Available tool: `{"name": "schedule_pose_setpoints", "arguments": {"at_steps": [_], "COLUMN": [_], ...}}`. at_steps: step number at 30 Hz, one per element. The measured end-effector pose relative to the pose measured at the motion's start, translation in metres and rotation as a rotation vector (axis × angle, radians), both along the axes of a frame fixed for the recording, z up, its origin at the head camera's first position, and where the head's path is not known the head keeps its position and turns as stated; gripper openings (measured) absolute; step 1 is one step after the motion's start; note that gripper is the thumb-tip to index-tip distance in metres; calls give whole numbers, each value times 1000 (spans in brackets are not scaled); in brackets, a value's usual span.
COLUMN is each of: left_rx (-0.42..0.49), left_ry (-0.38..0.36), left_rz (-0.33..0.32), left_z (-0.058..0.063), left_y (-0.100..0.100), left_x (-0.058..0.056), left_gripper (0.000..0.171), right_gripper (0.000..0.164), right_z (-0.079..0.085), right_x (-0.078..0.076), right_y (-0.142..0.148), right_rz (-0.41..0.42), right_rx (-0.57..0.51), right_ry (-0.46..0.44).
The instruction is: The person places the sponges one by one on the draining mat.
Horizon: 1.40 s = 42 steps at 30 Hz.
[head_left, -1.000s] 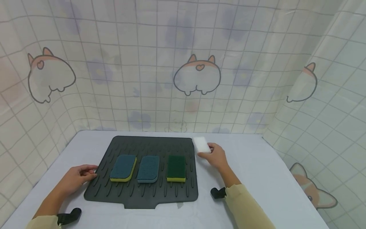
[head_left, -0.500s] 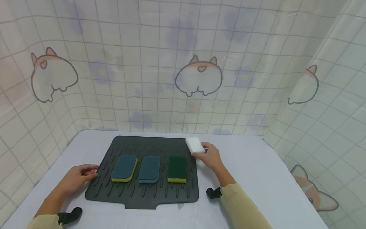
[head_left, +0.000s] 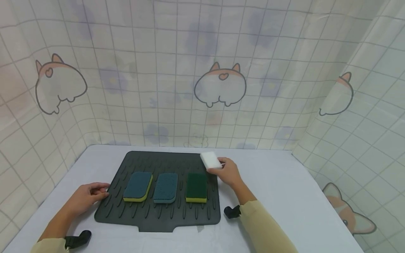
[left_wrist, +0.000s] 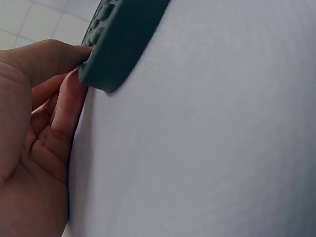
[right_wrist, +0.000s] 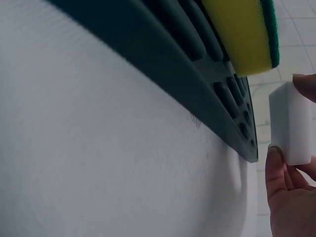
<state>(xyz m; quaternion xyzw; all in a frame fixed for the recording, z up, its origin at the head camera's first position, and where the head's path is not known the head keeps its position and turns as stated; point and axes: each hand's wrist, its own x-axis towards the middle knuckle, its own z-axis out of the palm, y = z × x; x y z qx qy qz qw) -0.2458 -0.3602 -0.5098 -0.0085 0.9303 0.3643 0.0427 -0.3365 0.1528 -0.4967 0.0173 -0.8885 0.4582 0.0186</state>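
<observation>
A white sponge [head_left: 210, 160], likely melamine, is pinched between thumb and fingers of my right hand [head_left: 228, 173], over the far right corner of the dark grey ridged drying mat [head_left: 171, 219]. In the right wrist view the white block [right_wrist: 291, 126] is raised off the mat. My left hand [head_left: 85, 198] pinches the mat's left edge; the left wrist view has the thumb on top of the rim [left_wrist: 116, 59]. On the mat lie a blue-and-yellow sponge [head_left: 137, 186], a blue sponge [head_left: 166, 188] and a green-and-yellow scouring sponge [head_left: 196, 187], spaced in a row.
A white cloth [head_left: 269, 182] covers the table. Patterned curtains [head_left: 177, 116] with cartoon corgis rise behind and at both sides. A black strap mount sits on each wrist, below yellowish sleeves [head_left: 262, 225].
My right hand has moved left with the white sponge, from beside the mat's right edge to over its far right corner. My left hand stays on the mat's edge.
</observation>
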Motion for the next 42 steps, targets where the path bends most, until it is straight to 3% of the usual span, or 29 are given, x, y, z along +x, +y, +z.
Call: {"name": "schedule_pose_setpoints", "arguments": {"at_steps": [42], "left_rx": [-1], "left_ry": [8], "left_rz": [10], "left_z": [-2], "left_y": [0], "left_x": [0], "left_gripper": [52], "right_gripper": [79], "right_z": [3], "right_x": [-7], "right_y": [-20], "right_rz": [40], "right_rx": [66], "right_ry": [-31]}}
